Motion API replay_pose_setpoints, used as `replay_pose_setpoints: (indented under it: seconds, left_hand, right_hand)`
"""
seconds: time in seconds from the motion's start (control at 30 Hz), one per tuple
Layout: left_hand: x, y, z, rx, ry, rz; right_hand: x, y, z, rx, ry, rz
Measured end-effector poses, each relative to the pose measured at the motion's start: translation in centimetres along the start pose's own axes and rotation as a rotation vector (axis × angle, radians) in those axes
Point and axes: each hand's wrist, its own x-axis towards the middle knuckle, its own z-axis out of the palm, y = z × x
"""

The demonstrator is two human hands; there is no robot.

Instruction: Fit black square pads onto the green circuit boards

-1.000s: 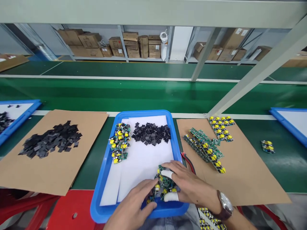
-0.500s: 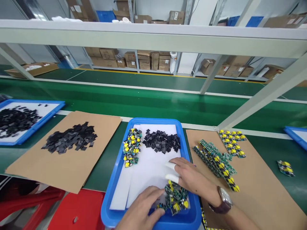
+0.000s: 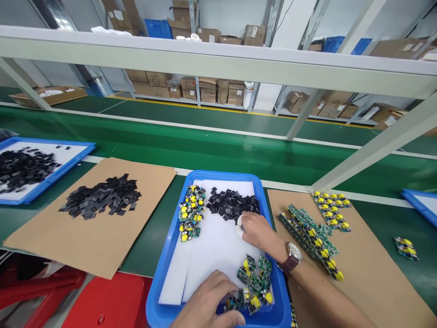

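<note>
A blue tray (image 3: 153, 273) lined with white sheets holds a pile of black squares (image 3: 232, 203), a group of circuit boards with yellow parts (image 3: 190, 212) at its left, and loose boards (image 3: 256, 282) at its lower right. My right hand (image 3: 254, 230), with white finger covers and a wristwatch, reaches the near right edge of the black pile, its fingertips together; whatever lies between them is hidden. My left hand (image 3: 211, 300) is at the tray's near side, thumb and fingers curled around a small board at the left of the loose boards.
Cardboard (image 3: 150, 182) at left bears more black squares (image 3: 102, 196). Another blue tray (image 3: 64, 168) stands at far left. Cardboard (image 3: 372, 273) at right carries board strips (image 3: 312, 239). A white frame post (image 3: 372, 148) rises at right. A red stool (image 3: 109, 300) is at lower left.
My right hand has moved up and away from the loose boards to the black pile. The loose boards lie more spread out. My left hand has shifted slightly right; the view has shifted a little.
</note>
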Motion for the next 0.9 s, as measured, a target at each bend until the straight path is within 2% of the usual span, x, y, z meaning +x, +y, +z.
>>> replay_pose_setpoints:
  seconds: [0.07, 0.2, 0.27, 0.37, 0.47, 0.57, 0.7, 0.77, 0.9]
  left_hand:
    - [0.0, -0.3, 0.2, -0.068, 0.099, 0.024]
    - [0.8, 0.0, 0.8, -0.251, 0.383, 0.011]
    - [1.7, 0.7, 1.0, -0.365, 0.461, 0.011]
    - [3.0, 2.0, 1.1, -0.541, 0.539, 0.029]
    - [3.6, 2.7, 1.1, -0.546, 0.564, 0.079]
    - [3.5, 3.0, 1.2, -0.387, 0.541, 0.162]
    - [3.2, 3.4, 1.4, -0.281, 0.495, 0.233]
    - [3.2, 3.7, 1.5, -0.318, 0.509, 0.206]
    - [3.3, 4.4, 1.6, -0.535, 0.499, 0.029]
  right_hand:
    - [-1.2, -0.2, -0.7, 0.066, 0.035, -0.016]
    - [-4.3, -2.2, -1.4, 0.221, 0.135, -0.101]
    - [-5.8, -3.6, -1.0, 0.306, 0.205, -0.157]
    - [-7.8, -5.2, -0.3, 0.458, 0.386, -0.228]
    - [-9.2, -5.8, -0.1, 0.601, 0.478, -0.227]
    - [-10.1, -5.7, -0.3, 0.777, 0.506, -0.122]
    - [-10.8, -5.3, -0.2, 1.026, 0.457, 0.049]
    - [-11.0, -5.1, 0.2, 1.158, 0.419, 0.102]
    - [-11.4, -4.8, 1.1, 1.414, 0.391, 0.148]
